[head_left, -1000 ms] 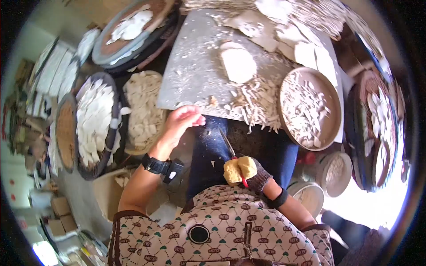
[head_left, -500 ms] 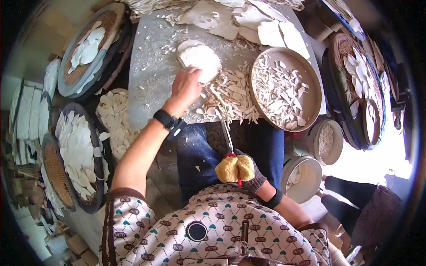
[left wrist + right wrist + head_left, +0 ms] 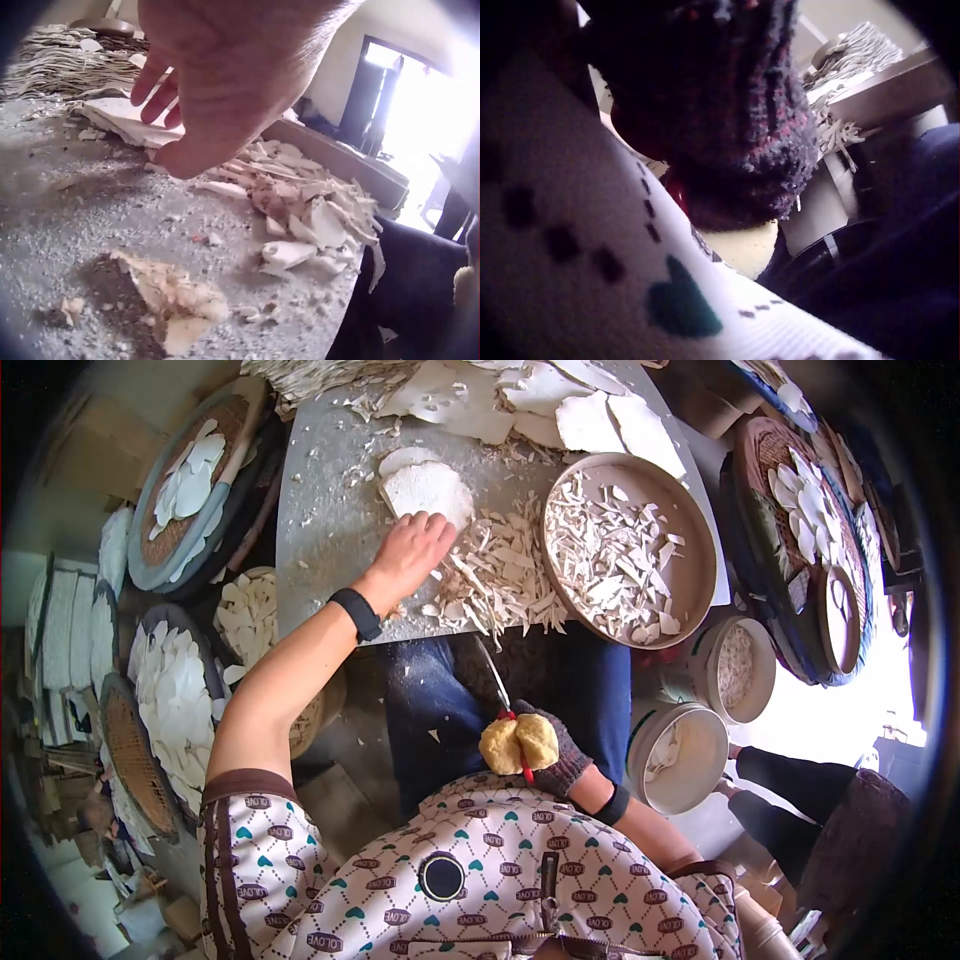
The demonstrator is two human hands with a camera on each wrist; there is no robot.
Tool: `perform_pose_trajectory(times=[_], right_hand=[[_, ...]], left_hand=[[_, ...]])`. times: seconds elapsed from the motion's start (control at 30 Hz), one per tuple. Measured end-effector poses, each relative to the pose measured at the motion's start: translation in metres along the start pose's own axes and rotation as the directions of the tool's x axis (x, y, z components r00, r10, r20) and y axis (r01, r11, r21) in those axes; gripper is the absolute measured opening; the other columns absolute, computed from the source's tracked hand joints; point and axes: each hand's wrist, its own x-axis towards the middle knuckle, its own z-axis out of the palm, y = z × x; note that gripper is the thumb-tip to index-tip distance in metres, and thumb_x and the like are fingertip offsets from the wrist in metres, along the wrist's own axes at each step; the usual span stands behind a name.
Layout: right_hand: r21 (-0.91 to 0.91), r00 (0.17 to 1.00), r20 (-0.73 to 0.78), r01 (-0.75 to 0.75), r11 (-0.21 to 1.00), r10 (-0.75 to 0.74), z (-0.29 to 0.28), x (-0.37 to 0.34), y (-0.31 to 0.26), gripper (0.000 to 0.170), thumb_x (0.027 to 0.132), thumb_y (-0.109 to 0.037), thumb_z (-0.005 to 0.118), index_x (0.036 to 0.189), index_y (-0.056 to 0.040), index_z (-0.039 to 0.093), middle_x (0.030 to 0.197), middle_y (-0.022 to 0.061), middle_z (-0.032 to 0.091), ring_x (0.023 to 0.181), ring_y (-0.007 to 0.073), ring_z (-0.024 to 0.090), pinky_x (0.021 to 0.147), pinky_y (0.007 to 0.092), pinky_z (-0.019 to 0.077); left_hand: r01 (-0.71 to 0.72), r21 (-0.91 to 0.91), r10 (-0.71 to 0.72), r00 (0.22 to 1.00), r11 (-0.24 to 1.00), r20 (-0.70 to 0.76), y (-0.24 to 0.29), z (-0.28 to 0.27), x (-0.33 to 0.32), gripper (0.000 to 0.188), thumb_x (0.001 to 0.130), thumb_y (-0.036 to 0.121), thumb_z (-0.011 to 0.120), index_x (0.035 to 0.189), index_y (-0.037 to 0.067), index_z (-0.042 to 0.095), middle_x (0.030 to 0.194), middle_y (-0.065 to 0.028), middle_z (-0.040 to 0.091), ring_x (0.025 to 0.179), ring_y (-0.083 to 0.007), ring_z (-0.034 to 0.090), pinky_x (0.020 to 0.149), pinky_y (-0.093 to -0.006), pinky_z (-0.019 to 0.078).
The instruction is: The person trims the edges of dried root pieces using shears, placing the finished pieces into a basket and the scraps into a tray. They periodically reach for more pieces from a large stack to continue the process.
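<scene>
My bare left hand (image 3: 415,552) is at the near edge of a pale, flat slice (image 3: 428,492) on the grey table, its fingers reaching over that edge. In the left wrist view the fingers extend toward the slice (image 3: 124,120) and the thumb points down beside it. My right hand (image 3: 560,755), in a dark knitted glove, grips scissors (image 3: 497,682) with red handles and yellow sponge-like padding (image 3: 518,744) in front of my belly. The blades point up toward the table edge. In the right wrist view the glove (image 3: 742,127) hides most of the scissors.
A heap of pale cut strips (image 3: 505,570) lies at the table's near edge, beside a round tray (image 3: 712,555) of strips. More flat slices (image 3: 450,405) lie at the back. Buckets (image 3: 645,790) stand at lower right; baskets of slices (image 3: 180,705) stand at left.
My left hand has moved from off the table's front edge up onto the near end of the slice. The right hand stays low with the scissors. The head view has shifted.
</scene>
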Motion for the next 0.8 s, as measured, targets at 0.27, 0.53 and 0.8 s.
perform_pose_trajectory(times=[0.27, 0.53, 0.8], right_hand=[[-0.679, 0.975, 0.163, 0.221, 0.7, -0.149, -0.022, -0.01, -0.007, 0.014, 0.088, -0.017, 0.048, 0.091, -0.0047, 0.054, 0.084, 0.0088, 0.057, 0.082, 0.0208, 0.057, 0.074, 0.033, 0.0461], [0.101, 0.949, 0.301, -0.132, 0.986, 0.096, 0.031, -0.036, -0.031, 0.024, 0.088, -0.018, 0.045, 0.092, 0.005, 0.051, 0.092, 0.0159, 0.057, 0.09, 0.0286, 0.055, 0.086, 0.0407, 0.0432], [-0.513, 0.846, 0.521, 0.416, 0.751, -0.113, 0.046, -0.016, -0.031, 0.026, 0.085, -0.015, 0.049, 0.097, 0.007, 0.055, 0.092, 0.0127, 0.06, 0.086, 0.0228, 0.059, 0.08, 0.0355, 0.0486]], left_hand=[[0.153, -0.261, -0.179, 0.981, 0.953, -0.079, -0.011, -0.026, 0.004, 0.027, 0.067, 0.002, 0.062, 0.093, 0.005, 0.055, 0.089, -0.0056, 0.055, 0.084, -0.0222, 0.055, 0.07, -0.0321, 0.0478], [0.252, -0.957, -0.926, 0.306, -0.144, 0.221, -0.012, -0.087, -0.026, 0.022, 0.086, 0.012, 0.05, 0.103, -0.002, 0.051, 0.091, -0.0102, 0.06, 0.075, -0.0164, 0.06, 0.065, -0.029, 0.051], [-0.043, -0.807, -0.782, 0.281, -0.589, 0.555, 0.079, -0.121, -0.078, 0.032, 0.088, 0.019, 0.044, 0.116, 0.004, 0.044, 0.109, -0.012, 0.055, 0.095, -0.02, 0.058, 0.078, -0.0329, 0.05]])
